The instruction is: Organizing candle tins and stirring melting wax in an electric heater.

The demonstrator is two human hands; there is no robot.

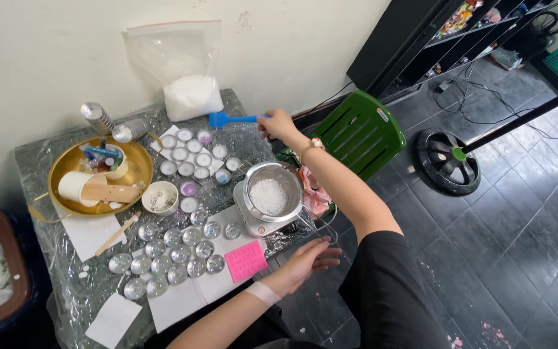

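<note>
Fingers of right hand (pixel 278 124) pinch blue silicone spatula (pixel 227 119) over table; left hand (pixel 308 258), fingers loosely apart, rests nr pink rectangular mould (pixel 245 260).

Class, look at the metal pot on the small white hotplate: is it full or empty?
Partly filled. The metal pot on the hotplate holds a heap of white flakes covering its bottom, well below the rim.

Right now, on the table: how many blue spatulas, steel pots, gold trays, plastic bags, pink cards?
Blue silicone spatula: 1
Round steel pot of white flakes: 1
Round gold metal tray: 1
Clear plastic bag of white granules: 1
Pink rectangular card: 1
Total: 5
</note>
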